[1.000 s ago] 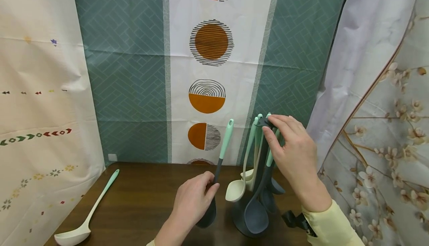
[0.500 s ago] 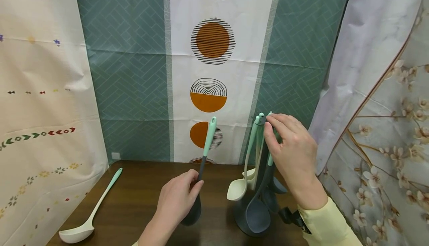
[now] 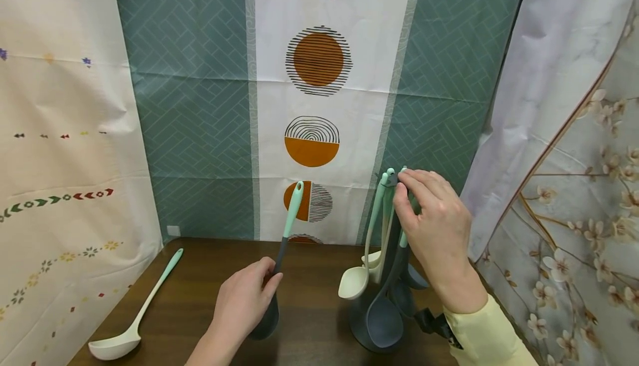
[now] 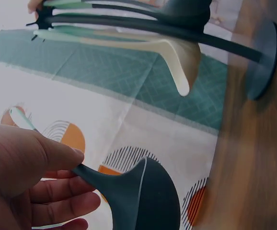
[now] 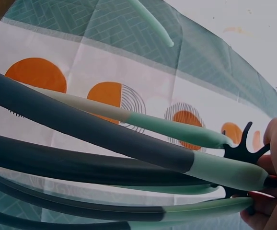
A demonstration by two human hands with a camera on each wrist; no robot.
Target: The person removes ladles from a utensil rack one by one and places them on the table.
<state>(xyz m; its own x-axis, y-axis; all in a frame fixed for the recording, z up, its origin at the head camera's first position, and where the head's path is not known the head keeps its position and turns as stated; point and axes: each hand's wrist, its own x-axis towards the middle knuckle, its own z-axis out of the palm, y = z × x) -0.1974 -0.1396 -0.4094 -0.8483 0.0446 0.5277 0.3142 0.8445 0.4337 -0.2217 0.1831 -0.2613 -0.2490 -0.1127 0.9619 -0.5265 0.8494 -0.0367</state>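
My left hand (image 3: 244, 299) pinches a dark grey ladle (image 4: 153, 196) by its neck, thumb against fingers. Its mint handle (image 3: 293, 208) points up, leaning slightly right, and the bowl is partly behind the hand in the head view. My right hand (image 3: 434, 233) holds the hooked top (image 5: 241, 151) of a dark utensil stand (image 4: 268, 62) between thumb and fingers. From the hooks hang several mint-handled utensils, among them a cream ladle (image 3: 353, 283) and a grey ladle (image 3: 384, 321). Fingertips of the right hand are partly hidden behind the handles in the right wrist view.
A cream ladle with a mint handle (image 3: 117, 346) lies on the brown wooden table (image 3: 199, 294) at the left. Patterned curtains (image 3: 199, 133) hang behind the table and along both sides.
My left hand has moved left with the grey ladle, away from the stand. The right hand keeps its hold on the stand's top.
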